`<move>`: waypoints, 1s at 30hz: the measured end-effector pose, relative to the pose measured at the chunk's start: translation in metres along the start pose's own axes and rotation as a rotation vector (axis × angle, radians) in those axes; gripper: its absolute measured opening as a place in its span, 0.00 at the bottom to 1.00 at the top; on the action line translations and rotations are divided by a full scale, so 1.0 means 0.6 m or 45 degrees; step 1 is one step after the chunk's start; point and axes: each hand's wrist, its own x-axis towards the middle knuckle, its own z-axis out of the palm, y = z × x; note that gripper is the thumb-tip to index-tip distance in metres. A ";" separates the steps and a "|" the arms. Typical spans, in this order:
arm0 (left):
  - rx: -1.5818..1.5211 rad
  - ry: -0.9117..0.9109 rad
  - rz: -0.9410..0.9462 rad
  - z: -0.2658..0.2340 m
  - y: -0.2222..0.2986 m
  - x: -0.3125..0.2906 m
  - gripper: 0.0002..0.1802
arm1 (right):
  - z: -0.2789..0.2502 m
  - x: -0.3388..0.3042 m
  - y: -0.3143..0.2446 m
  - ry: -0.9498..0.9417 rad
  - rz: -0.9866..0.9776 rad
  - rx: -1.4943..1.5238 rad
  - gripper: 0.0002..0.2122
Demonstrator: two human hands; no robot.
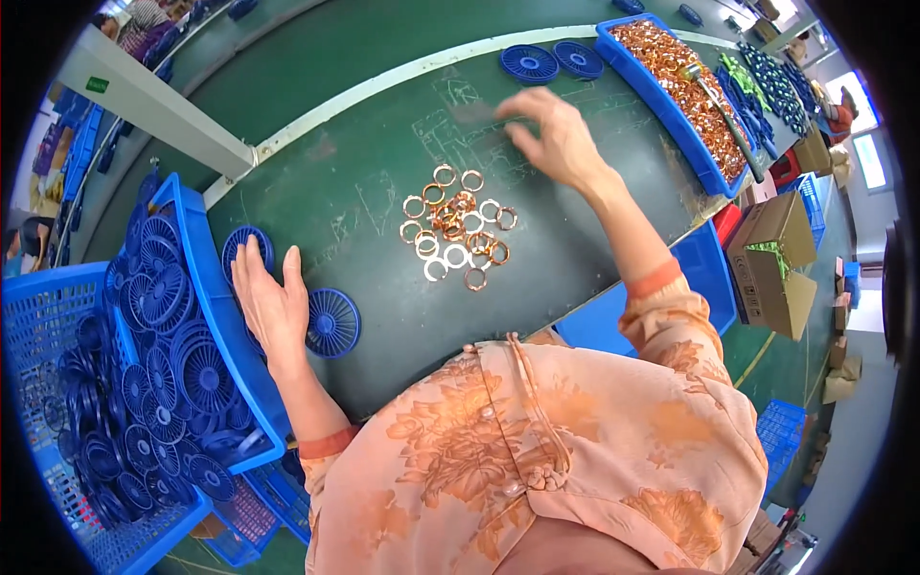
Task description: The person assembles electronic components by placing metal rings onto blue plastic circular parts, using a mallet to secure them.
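My left hand (271, 309), fingers stretched out, is over the left side of the green table. Its fingers partly cover a round blue slotted grille (232, 247), and another blue grille (333, 323) lies just right of the wrist. I cannot tell whether the hand touches the covered grille. My right hand (553, 137) is raised over the far middle, thumb and fingers apart, nothing visible between them. A faint grey blur shows by its fingertips. Between the hands, several shiny copper-coloured rings (462, 203) lie loosely heaped and scattered.
Blue grilles (206, 374) fill a blue tray (203, 254) at left, beside a blue basket (57, 278). Two grilles (529, 63) lie at the far edge. At far right, a blue tray (640, 103) holds copper rings and a long-handled tool (725, 115). A cardboard box (771, 259) stands beyond.
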 end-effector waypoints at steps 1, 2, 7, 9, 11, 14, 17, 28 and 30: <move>0.009 -0.046 0.021 0.002 -0.003 0.001 0.33 | 0.001 -0.014 -0.017 -0.104 -0.023 0.055 0.11; 0.013 -0.092 0.047 0.004 -0.005 0.001 0.34 | 0.002 -0.028 -0.034 -0.204 -0.042 0.106 0.09; -0.282 -0.114 0.054 -0.013 0.017 -0.002 0.25 | 0.018 -0.060 -0.070 -0.310 -0.016 0.129 0.06; -0.204 0.017 0.104 -0.008 0.009 0.001 0.30 | 0.022 -0.062 -0.065 -0.281 -0.055 0.150 0.04; -0.063 0.082 0.056 0.003 -0.004 0.001 0.36 | 0.016 -0.067 -0.071 -0.304 0.028 0.185 0.02; -0.073 0.019 0.003 -0.004 -0.005 0.009 0.41 | 0.011 -0.076 -0.081 -0.261 0.254 0.453 0.03; -0.143 0.035 0.026 -0.023 0.003 0.008 0.42 | 0.018 -0.085 -0.091 -0.148 0.508 0.903 0.07; -1.874 -0.447 -0.441 -0.023 0.107 -0.042 0.13 | 0.037 -0.087 -0.192 -0.261 0.645 1.732 0.06; -1.970 -0.495 -0.443 -0.019 0.122 -0.054 0.11 | 0.038 -0.091 -0.196 -0.285 0.649 1.755 0.06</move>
